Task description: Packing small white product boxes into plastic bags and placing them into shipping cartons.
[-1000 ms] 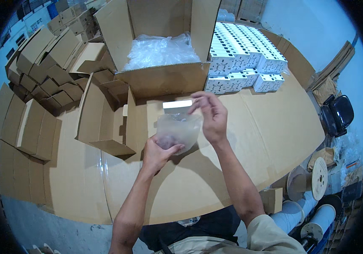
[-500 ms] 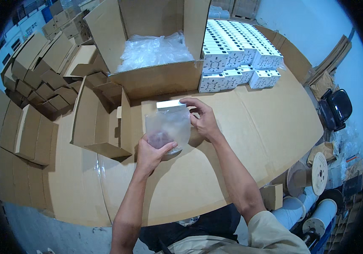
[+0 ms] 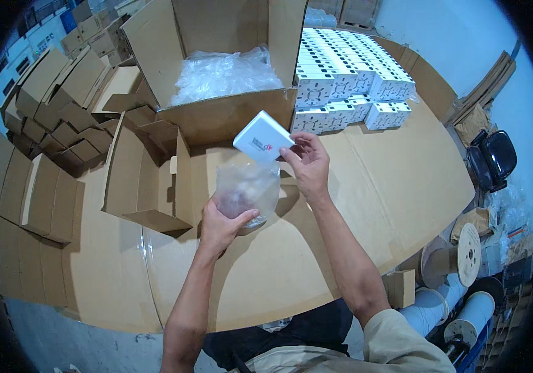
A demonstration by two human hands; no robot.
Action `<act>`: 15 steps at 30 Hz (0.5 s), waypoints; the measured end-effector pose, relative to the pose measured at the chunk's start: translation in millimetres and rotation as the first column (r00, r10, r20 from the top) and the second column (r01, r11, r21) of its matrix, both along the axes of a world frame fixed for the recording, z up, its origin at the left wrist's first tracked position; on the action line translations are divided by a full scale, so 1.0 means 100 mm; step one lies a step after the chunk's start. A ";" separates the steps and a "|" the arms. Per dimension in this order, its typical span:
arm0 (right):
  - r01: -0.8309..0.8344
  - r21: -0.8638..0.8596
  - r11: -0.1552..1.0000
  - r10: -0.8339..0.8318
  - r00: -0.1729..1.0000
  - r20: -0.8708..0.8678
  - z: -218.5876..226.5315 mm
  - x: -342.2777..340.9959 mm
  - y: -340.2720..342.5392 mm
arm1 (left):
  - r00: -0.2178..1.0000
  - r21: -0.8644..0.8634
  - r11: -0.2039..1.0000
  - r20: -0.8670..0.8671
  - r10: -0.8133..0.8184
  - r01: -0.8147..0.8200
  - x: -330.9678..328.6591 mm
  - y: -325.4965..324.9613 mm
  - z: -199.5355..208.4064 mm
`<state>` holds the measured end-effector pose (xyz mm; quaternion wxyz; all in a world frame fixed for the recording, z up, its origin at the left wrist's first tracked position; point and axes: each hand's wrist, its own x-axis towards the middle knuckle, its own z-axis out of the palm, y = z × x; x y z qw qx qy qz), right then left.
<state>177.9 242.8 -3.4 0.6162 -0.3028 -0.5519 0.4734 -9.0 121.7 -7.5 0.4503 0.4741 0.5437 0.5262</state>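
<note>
A clear plastic bag is held by its lower part in my left hand, thumb in front and fingers showing blurrily through the film. Just above the bag's mouth, a flat white square plate with small printing on its face tilts in the air. My right hand pinches the plate's right corner between thumb and fingers. The plate's lower edge lies close to the bag's top; whether they touch I cannot tell.
An open carton with plastic bags stands ahead. Left of my hands sits a smaller open cardboard box, with more boxes farther left. Stacked white square pieces fill the back right. Wire spools stand beyond the right edge.
The white plate has risen out of the bag's mouth and turned its printed face toward me. My right hand has moved slightly up and right with it; my left hand stays with the bag.
</note>
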 end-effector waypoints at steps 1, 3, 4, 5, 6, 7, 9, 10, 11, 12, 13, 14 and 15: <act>-0.004 -0.021 1.000 0.002 0.992 -0.126 0.01 0.00 -0.01 | 1.000 0.003 1.000 -0.020 0.003 -0.003 0.00 -0.01 0.03; -0.026 -0.068 0.997 0.005 0.958 -0.286 0.08 0.00 -0.05 | 0.999 0.005 1.000 -0.039 0.005 -0.005 0.01 -0.02 0.07; -0.025 -0.068 0.997 0.005 0.958 -0.286 0.10 0.00 -0.07 | 0.999 -0.039 0.999 -0.043 -0.019 0.017 0.00 -0.02 0.09; -0.091 -0.110 0.990 0.044 0.927 -0.373 0.12 0.01 -0.09 | 0.998 -0.083 0.996 -0.044 -0.044 0.040 0.01 -0.02 0.10; -0.160 -0.144 0.977 0.077 0.885 -0.459 0.13 0.02 -0.11 | 0.998 -0.082 0.996 -0.044 -0.045 0.042 0.01 -0.03 0.11; -0.159 -0.143 0.977 0.077 0.885 -0.459 0.13 0.02 -0.11 | 0.997 -0.082 0.996 -0.053 -0.050 0.046 0.02 -0.03 0.12; -0.216 -0.174 0.961 0.110 0.873 -0.475 0.11 0.02 -0.12 | 0.997 -0.084 0.995 -0.061 -0.056 0.051 0.01 -0.03 0.10; -0.216 -0.175 0.960 0.110 0.873 -0.475 0.09 0.01 -0.11 | 0.997 -0.066 0.996 -0.056 -0.056 0.052 0.00 -0.02 0.07; -0.222 -0.179 0.958 0.119 0.881 -0.458 0.08 0.01 -0.11 | 0.997 -0.046 0.998 -0.052 -0.056 0.054 -0.01 -0.02 0.06; -0.229 -0.182 0.956 0.128 0.888 -0.441 0.07 0.01 -0.10 | 0.997 -0.045 0.998 -0.052 -0.056 0.054 -0.01 -0.01 0.06; -0.229 -0.182 0.956 0.129 0.889 -0.440 0.06 0.02 -0.10 | 0.998 -0.059 0.997 -0.030 -0.050 0.048 -0.01 -0.01 0.07; -0.234 -0.185 0.954 0.140 0.898 -0.417 0.05 0.03 -0.10 | 0.999 -0.073 0.996 -0.008 -0.042 0.041 -0.02 -0.01 0.07; -0.240 -0.189 0.952 0.151 0.907 -0.392 0.04 0.04 -0.10 | 0.999 -0.073 0.996 -0.008 -0.041 0.041 -0.03 -0.01 0.08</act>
